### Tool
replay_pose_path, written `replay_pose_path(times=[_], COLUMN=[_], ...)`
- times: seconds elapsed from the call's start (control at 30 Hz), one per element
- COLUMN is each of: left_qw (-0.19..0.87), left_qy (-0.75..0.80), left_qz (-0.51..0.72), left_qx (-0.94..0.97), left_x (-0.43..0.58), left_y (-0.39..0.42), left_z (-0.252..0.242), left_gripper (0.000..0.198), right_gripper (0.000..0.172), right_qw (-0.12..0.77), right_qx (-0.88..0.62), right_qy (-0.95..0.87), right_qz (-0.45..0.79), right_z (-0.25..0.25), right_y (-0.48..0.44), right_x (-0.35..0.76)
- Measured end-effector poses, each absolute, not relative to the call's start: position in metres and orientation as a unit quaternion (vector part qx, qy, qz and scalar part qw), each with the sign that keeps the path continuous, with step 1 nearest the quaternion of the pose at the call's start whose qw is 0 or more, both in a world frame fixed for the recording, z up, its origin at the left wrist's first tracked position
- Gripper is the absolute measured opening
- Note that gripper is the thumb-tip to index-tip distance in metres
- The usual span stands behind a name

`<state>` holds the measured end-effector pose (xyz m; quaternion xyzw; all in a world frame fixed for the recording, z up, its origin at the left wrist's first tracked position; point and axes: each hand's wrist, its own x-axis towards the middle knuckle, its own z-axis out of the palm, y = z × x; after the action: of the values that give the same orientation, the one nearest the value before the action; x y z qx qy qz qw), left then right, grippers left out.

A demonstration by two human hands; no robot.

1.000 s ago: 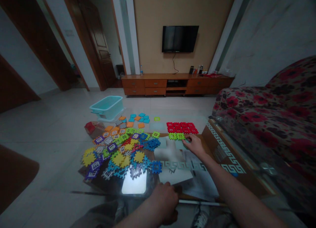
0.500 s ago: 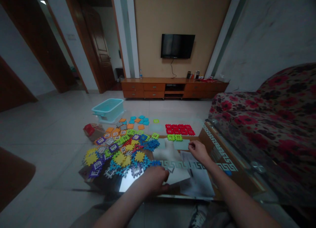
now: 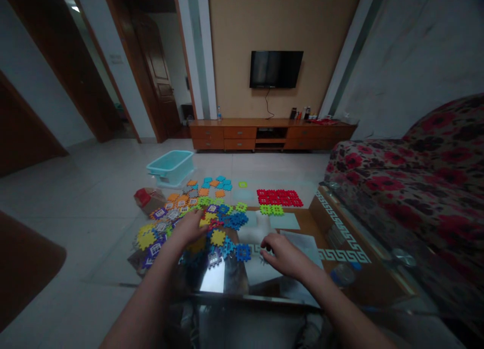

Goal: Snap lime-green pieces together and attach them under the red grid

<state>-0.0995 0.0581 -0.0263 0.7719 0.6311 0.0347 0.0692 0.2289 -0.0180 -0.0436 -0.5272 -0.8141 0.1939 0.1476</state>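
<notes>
My left hand point(image 3: 188, 227) rests palm down with spread fingers on a heap of colourful plastic waffle-block pieces point(image 3: 217, 238), touching yellow and green ones. My right hand point(image 3: 285, 255) hangs curled over white paper point(image 3: 298, 243) on the glass table point(image 3: 227, 283), just right of a blue waffle block point(image 3: 243, 252). Neither hand shows a piece held in it. A joined red sheet of blocks point(image 3: 280, 197) and a short green strip of blocks point(image 3: 271, 210) lie beyond my right hand. A blurred white object point(image 3: 255, 230) stands next to the heap.
The table has a Greek-key border point(image 3: 342, 228). Orange and blue pieces point(image 3: 214, 184) lie beyond the heap. A teal plastic tub point(image 3: 170, 168) and a cardboard box with red on it point(image 3: 148, 200) sit on the tiled floor. A floral sofa point(image 3: 389, 187) fills the right.
My left hand has moved forward and left from the table's near edge onto the heap. My right hand has drawn back toward me and left, over the paper.
</notes>
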Motion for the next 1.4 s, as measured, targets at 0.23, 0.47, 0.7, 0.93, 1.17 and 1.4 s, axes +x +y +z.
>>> replay_pose_path(times=[0.23, 0.47, 0.7, 0.93, 1.17, 1.4], left_qw=[0.005, -0.006, 0.014, -0.009, -0.021, 0.058], left_qy=[0.712, 0.742, 0.748, 0.750, 0.712, 0.632], left_qz=[0.053, 0.056, 0.043, 0.072, 0.193, 0.309], left_qx=[0.700, 0.668, 0.662, 0.657, 0.675, 0.708], left_x=[-0.137, -0.154, -0.150, -0.144, -0.131, -0.096], left_y=[0.078, 0.095, 0.100, 0.101, 0.096, 0.078], left_z=[-0.053, -0.076, -0.081, -0.074, -0.058, -0.034], left_gripper=[0.050, 0.060, 0.055, 0.058, 0.047, 0.047], right_gripper=[0.020, 0.018, 0.018, 0.017, 0.017, 0.018], right_qw=[0.089, 0.063, 0.062, 0.063, 0.072, 0.085], right_qx=[-0.544, -0.559, -0.563, -0.568, -0.559, -0.559], right_qy=[-0.811, -0.807, -0.807, -0.802, -0.808, -0.804], right_qz=[0.197, 0.178, 0.171, 0.174, 0.172, 0.183], right_z=[-0.040, -0.043, -0.041, -0.041, -0.039, -0.038], right_y=[-0.020, -0.014, -0.010, -0.011, -0.013, -0.016], right_x=[0.223, 0.231, 0.234, 0.236, 0.231, 0.228])
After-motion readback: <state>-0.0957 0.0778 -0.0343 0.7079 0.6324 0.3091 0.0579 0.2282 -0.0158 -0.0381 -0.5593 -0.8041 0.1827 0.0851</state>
